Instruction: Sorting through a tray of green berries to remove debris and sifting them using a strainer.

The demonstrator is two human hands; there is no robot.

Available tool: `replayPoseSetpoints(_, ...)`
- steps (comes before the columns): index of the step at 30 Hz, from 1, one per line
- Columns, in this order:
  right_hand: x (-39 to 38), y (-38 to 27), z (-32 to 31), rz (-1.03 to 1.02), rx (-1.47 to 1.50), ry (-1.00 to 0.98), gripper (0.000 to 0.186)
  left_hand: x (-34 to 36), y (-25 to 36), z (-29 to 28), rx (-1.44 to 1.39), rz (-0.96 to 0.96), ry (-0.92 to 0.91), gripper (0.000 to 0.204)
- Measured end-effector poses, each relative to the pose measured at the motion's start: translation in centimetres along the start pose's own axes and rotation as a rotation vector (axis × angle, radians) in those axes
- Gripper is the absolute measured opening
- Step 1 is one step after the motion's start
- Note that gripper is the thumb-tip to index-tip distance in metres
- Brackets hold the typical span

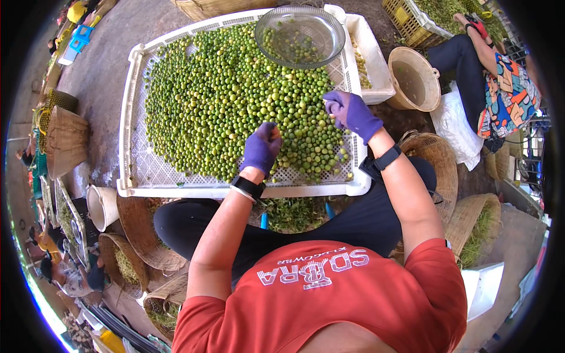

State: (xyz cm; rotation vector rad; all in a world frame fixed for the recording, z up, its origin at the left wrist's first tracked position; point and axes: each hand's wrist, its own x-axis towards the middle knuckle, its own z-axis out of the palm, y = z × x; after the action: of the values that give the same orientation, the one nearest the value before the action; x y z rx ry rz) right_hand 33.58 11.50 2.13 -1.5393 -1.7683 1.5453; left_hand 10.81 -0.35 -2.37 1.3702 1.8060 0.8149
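Here my left hand (261, 147), in a purple glove, is curled down into the heap of small round green fruits (235, 100), fingers bunched together on a few of them near the front edge of the pile. My right hand (351, 112), gloved the same, is lifted just above the right side of the heap with its fingers closed into a loose fist; I cannot tell whether it pinches a fruit. Each wrist carries a black band.

The fruits lie spread across a large white perforated plastic tray (132, 147), thickest in the middle and right, with the tray's left strip bare. At the far end of the heap rests a round clear glass bowl (300, 35) with some fruits showing through it.

Just beyond the tray's right edge stands a narrow white plastic crate (371, 47) with a few pale fruits inside, and beside that a tan plastic bucket (415, 79). Past it a person in dark trousers and a patterned top (506, 88) sits on the ground. Woven baskets (447, 170) stand near my right knee, some holding green stems, and more baskets (65, 138) and a white bucket (103, 206) sit to my left on the grey concrete floor (100, 76).
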Motion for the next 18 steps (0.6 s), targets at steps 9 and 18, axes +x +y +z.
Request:
replayPoseSetpoints(9, 1.1, 4.0, 2.0, -0.646, -1.124, -0.129, 0.012, 0.6, 3.9, 1.3, 0.46, 0.365, 0.01, 0.025)
replayPoseSetpoints(18, 0.2, 4.7, 1.7, -0.493, -0.859, -0.254, 0.023, 1.4, 2.5, 3.0, 0.543, 0.25, -0.179, 0.014)
